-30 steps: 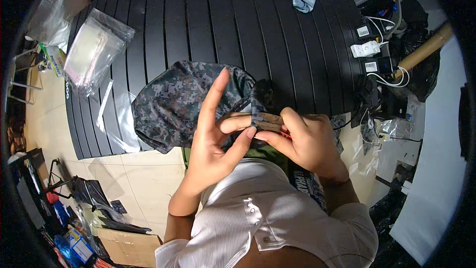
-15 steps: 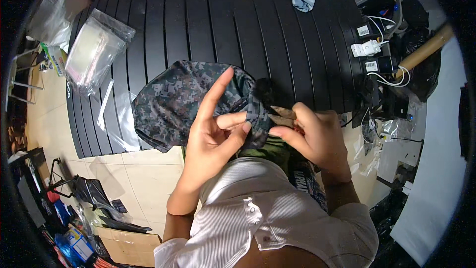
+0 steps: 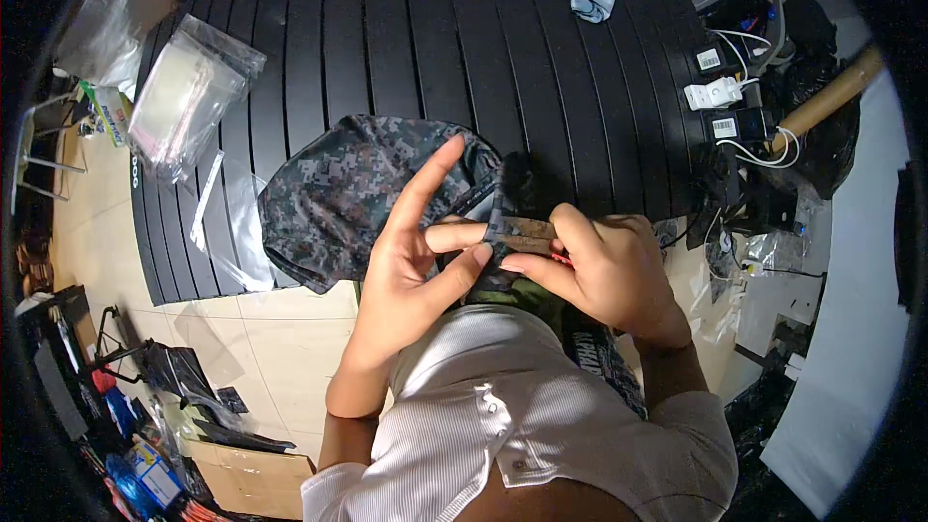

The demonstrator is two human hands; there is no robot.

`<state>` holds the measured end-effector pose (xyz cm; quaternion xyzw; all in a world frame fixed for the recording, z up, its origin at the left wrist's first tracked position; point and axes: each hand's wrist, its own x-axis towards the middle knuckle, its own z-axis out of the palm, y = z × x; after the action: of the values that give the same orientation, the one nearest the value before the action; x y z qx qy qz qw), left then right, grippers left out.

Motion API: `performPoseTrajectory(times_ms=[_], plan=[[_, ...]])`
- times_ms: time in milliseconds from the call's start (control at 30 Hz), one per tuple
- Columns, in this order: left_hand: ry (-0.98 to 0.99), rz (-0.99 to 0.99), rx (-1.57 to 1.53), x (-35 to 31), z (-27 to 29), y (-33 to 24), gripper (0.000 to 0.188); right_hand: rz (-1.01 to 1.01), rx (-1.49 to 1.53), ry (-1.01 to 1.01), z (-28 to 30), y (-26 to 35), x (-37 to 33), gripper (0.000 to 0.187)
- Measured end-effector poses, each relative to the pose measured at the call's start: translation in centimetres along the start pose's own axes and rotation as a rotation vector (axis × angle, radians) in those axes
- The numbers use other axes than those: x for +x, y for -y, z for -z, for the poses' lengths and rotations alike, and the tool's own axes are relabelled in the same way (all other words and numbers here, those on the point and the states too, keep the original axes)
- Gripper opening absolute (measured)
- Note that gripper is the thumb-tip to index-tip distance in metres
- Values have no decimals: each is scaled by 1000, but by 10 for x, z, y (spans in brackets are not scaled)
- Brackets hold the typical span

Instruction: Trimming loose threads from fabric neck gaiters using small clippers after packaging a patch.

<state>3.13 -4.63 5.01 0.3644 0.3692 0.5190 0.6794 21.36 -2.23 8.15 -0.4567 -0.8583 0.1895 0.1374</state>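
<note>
Both hands, left hand (image 3: 416, 261) and right hand (image 3: 604, 266), pinch the brown tag (image 3: 527, 234) of the soft, limp camouflage garment (image 3: 358, 198); best gripped at its hem.

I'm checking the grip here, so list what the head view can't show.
- Camouflage garment: its near edge is hidden behind the left hand.
- Strap piece: its right end is covered by the right hand.
- Clear bag: contents too blurred to tell.
- Chargers: cables run out of sight at the rim.
</note>
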Motion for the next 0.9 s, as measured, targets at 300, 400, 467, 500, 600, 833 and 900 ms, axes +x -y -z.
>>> performPoseTrajectory(times_ms=[300,400,467,500,600,833,900], plan=[[-1,-4,36,-3,4,2,72,-16,33,-6,3,2,0,39],[-4,-48,66,-2,-1,0,71,-23,55,-1,4,2,-1,39],[-20,-70,82,-2,-2,0,70,-19,68,-4,4,1,-2,38],[-1,-88,86,-3,-1,2,69,-15,63,11,3,1,-2,38],[-34,-95,95,-5,-3,3,68,-14,67,42,4,3,-1,38],[15,-151,201,-5,0,4,67,-20,70,43,3,2,-2,37],[26,-158,189,-5,0,4,68,-14,62,41,2,1,-2,36]])
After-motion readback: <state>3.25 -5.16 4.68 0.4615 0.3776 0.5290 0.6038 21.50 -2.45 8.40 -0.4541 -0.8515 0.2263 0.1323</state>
